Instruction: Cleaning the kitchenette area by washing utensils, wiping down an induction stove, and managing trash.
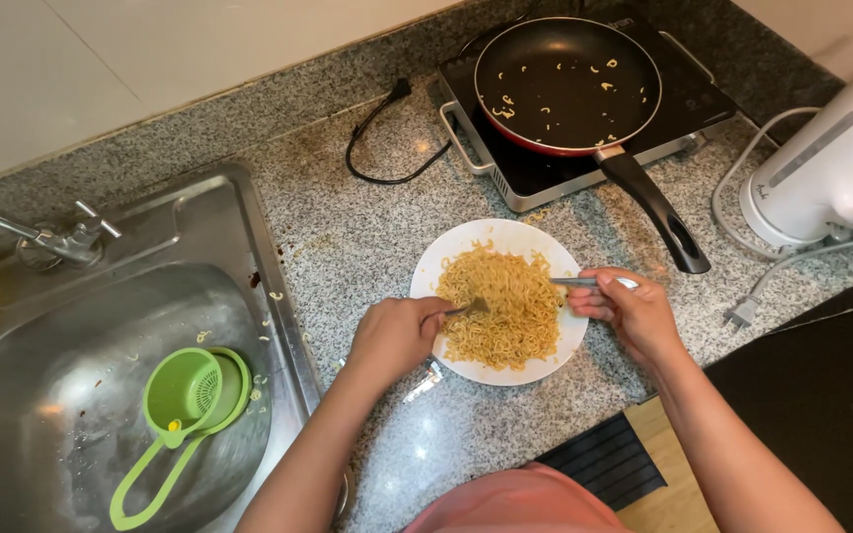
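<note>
On the white plate point(446, 259) at the front middle of the speckled granite counter point(348, 237) lies a heap of yellow fried noodles point(502, 306). The left hand point(395, 334) is closed around a fork point(470, 308), its tines buried in the left side of the heap. The right hand point(632, 308) is closed around a second metal utensil point(584, 282), whose tip meets the heap's upper right edge; its kind cannot be told.

For even mixing, judged from this layout: work both utensils from opposite sides toward the centre, lift strands rather than push them, and keep strokes inside the rim, since the heap nearly reaches it on the right.

Behind the plate, a black frying pan point(565, 84) with a few noodle scraps sits on a portable induction cooker point(535, 178). A white appliance point(836, 163) stands at the right. In the steel sink point(71, 326) at the left lies a green strainer point(185, 400).
</note>
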